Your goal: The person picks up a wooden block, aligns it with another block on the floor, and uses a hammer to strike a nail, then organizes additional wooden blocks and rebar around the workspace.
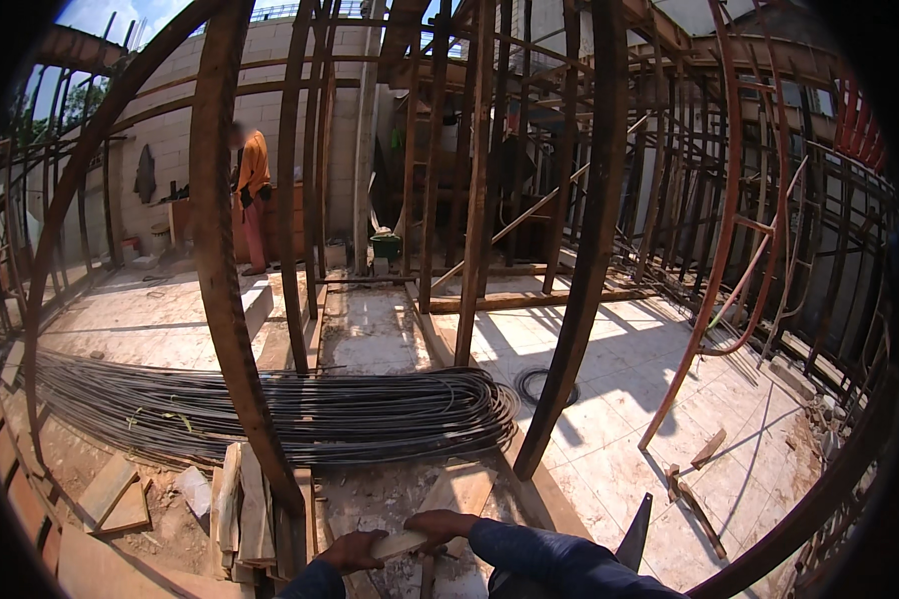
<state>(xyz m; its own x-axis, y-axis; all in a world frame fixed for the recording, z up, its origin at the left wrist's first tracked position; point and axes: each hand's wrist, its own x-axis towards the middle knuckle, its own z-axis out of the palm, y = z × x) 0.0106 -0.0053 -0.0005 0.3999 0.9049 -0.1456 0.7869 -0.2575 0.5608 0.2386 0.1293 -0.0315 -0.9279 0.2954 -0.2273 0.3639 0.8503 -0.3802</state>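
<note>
A short pale piece of wood [398, 544] is held low in front of me at the lower middle. My left hand [352, 551] is closed on its left end. The fingers of my right hand [442, 526] are wrapped over its right end. Just beyond lies a flat wooden board [461, 489] on the dusty ground. To the right of my right forearm a dark, tapered blade [636, 529] like a handsaw's points upward; its handle is hidden. A stack of wood offcuts [245, 509] stands left of my left hand.
A long bundle of bent steel rods [300, 409] lies across the floor ahead. Upright timber props [225, 250] stand close around me. A red metal frame [719, 230] leans at the right, near loose wood scraps [704, 509]. A person in orange [254, 170] stands far left.
</note>
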